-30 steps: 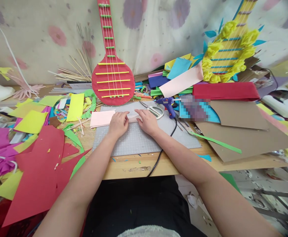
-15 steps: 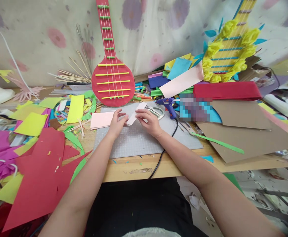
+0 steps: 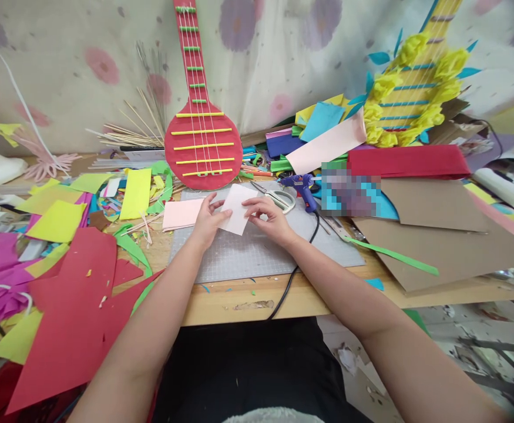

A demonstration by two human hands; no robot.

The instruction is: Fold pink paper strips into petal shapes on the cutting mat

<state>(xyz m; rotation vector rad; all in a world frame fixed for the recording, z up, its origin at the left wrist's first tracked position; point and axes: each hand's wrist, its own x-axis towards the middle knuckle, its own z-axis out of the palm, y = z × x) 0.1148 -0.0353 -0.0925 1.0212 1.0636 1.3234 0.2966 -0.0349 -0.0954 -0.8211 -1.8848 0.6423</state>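
Note:
A pale pink piece of paper (image 3: 238,210) is held up between my hands over the grey cutting mat (image 3: 239,258). My left hand (image 3: 208,220) pinches its left edge between thumb and fingers. On the opposite edge, my right hand (image 3: 269,218) grips it with the fingertips. Folded light pink paper (image 3: 181,214) lies on the mat just left of my left hand. Behind my right hand rest scissors (image 3: 285,200), partly covered by the hand and the paper. A blue glue gun (image 3: 304,191) lies to the right of them, its black cord running to the table's front edge.
A red paper lute (image 3: 204,144) stands against the curtain, and a yellow one with paper flowers (image 3: 409,100) leans at back right. Red paper scraps (image 3: 80,294) spread at left. Brown cardboard (image 3: 442,252) and a green strip (image 3: 397,258) lie at right.
The pink paper, earlier a narrow folded strip, now shows as a wider flat piece facing me. My left hand has come onto its left edge.

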